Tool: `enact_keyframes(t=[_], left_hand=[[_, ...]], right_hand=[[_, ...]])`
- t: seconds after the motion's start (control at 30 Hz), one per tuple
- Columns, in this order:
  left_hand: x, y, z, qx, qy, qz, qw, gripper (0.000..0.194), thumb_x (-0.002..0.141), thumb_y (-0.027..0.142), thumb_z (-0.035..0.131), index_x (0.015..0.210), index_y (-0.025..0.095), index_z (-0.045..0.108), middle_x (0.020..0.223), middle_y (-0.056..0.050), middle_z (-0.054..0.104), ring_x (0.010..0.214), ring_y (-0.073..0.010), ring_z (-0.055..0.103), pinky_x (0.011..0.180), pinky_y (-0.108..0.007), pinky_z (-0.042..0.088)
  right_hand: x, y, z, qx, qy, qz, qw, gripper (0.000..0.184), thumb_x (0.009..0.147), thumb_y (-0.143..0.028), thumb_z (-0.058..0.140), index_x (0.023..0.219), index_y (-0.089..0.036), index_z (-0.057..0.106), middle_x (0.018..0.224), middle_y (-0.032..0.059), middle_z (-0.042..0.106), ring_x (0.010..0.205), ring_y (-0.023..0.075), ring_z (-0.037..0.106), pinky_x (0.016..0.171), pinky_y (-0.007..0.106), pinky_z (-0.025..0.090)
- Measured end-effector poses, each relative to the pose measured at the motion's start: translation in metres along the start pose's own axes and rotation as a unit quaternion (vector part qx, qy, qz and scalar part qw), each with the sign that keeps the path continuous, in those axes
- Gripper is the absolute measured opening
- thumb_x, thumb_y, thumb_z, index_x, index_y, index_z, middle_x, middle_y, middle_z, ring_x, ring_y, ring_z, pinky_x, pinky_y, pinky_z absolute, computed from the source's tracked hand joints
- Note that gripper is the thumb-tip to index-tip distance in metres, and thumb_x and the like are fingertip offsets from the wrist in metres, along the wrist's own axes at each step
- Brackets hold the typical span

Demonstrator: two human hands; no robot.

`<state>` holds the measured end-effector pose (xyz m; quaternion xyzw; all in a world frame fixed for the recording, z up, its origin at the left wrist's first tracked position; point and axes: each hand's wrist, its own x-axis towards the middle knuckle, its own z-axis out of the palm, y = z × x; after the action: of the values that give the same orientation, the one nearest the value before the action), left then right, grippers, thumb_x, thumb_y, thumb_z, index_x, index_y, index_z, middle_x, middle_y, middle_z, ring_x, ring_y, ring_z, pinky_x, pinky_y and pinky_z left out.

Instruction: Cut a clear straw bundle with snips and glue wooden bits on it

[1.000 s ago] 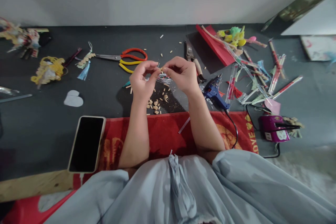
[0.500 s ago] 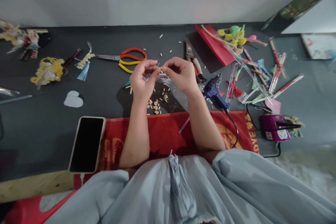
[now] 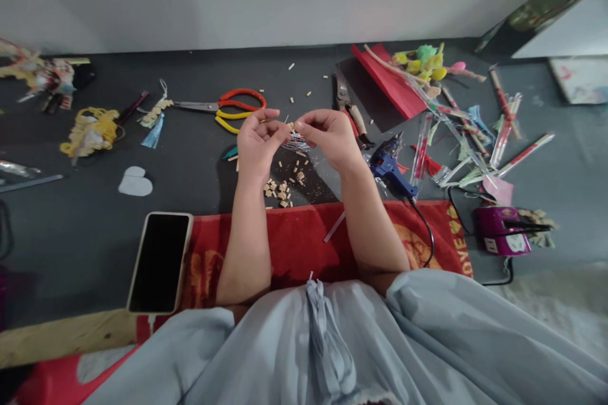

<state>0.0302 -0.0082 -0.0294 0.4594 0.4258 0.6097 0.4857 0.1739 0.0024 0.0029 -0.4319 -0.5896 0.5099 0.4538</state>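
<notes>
At the far left of the dark table (image 3: 95,215), a tangle of yellow yarn (image 3: 92,131) lay behind a white paper heart (image 3: 135,182). To the right of the yarn was a braided charm (image 3: 158,112) with a light-blue tassel (image 3: 154,130), and nearer the person a smartphone (image 3: 159,262), screen dark, partly overlapped the left end of a red towel (image 3: 304,240). Next came scissors (image 3: 217,105), blades pointing left, with one orange loop and one yellow loop. The person's left hand (image 3: 259,142) was raised over the table, thumb and index finger pinching a small beige piece (image 3: 291,127), its remaining fingers loosely curled. That piece was in mid-air between the two hands, above a bundle of thin wires (image 3: 298,145); its exact shape was too small to tell. Beige bits (image 3: 282,192) were scattered on the table just beyond the towel. The right hand (image 3: 332,139) gripped the same piece from its own side with thumb and index finger. Behind this hand lay pliers (image 3: 342,98), and to its right a blue glue gun (image 3: 392,168), nozzle pointing away from the person. Farther right were a red sheet (image 3: 396,92), a clutter of clear tubes (image 3: 420,149) and, nearer the person, a purple box (image 3: 503,228).
</notes>
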Motion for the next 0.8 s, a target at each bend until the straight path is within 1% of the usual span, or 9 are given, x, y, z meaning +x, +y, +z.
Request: enact_keyframes(t=[0.13, 0.3, 0.47, 0.6, 0.8], left_hand=[[-0.0001, 0.0013, 0.0008, -0.018, -0.003, -0.009, 1.0, 0.041, 0.065, 0.039, 0.077, 0.094, 0.023, 0.054, 0.069, 0.004, 0.063, 0.061, -0.0079, 0.061, 0.062, -0.022, 0.051], [0.0003, 0.0014, 0.0006, -0.02, 0.0, -0.008, 1.0, 0.038, 0.066, 0.034, 0.078, 0.094, 0.022, 0.054, 0.068, 0.004, 0.063, 0.059, -0.0073, 0.061, 0.062, -0.022, 0.051], [0.0, 0.0018, 0.0008, -0.022, 0.006, -0.013, 1.0, 0.039, 0.065, 0.034, 0.078, 0.094, 0.022, 0.054, 0.068, 0.005, 0.064, 0.059, -0.007, 0.061, 0.062, -0.022, 0.051], [-0.0001, 0.0017, 0.0019, -0.016, 0.024, -0.012, 1.0, 0.04, 0.064, 0.035, 0.079, 0.093, 0.021, 0.054, 0.068, 0.004, 0.064, 0.058, -0.0071, 0.061, 0.062, -0.022, 0.052], [0.0017, -0.0008, 0.0006, -0.007, 0.07, 0.001, 0.998, 0.039, 0.065, 0.037, 0.078, 0.092, 0.021, 0.054, 0.07, 0.004, 0.063, 0.064, -0.0084, 0.064, 0.065, -0.022, 0.053]], right_hand=[[-0.0006, 0.0007, -0.0026, 0.011, -0.008, 0.02, 1.0, 0.032, 0.073, -0.047, 0.07, 0.074, -0.016, 0.063, 0.057, -0.0043, 0.048, 0.049, 0.0045, 0.038, 0.044, 0.02, 0.03], [-0.0003, 0.0004, -0.0043, 0.021, -0.019, 0.037, 0.999, 0.028, 0.074, -0.044, 0.07, 0.075, -0.016, 0.063, 0.057, -0.0043, 0.048, 0.048, 0.0044, 0.038, 0.044, 0.02, 0.031], [-0.0002, 0.0001, -0.0059, 0.026, -0.017, 0.045, 0.998, 0.032, 0.07, -0.047, 0.073, 0.075, -0.016, 0.064, 0.058, -0.0037, 0.051, 0.048, 0.0044, 0.039, 0.045, 0.02, 0.032], [-0.0007, -0.0006, -0.0082, 0.015, -0.026, 0.053, 0.998, 0.033, 0.071, -0.047, 0.072, 0.077, -0.015, 0.065, 0.06, -0.003, 0.054, 0.05, 0.0045, 0.04, 0.045, 0.02, 0.033], [-0.002, -0.0057, -0.0107, 0.014, -0.052, 0.087, 0.995, 0.026, 0.076, -0.04, 0.069, 0.08, -0.014, 0.067, 0.063, -0.0021, 0.055, 0.051, 0.0041, 0.042, 0.045, 0.02, 0.034]])
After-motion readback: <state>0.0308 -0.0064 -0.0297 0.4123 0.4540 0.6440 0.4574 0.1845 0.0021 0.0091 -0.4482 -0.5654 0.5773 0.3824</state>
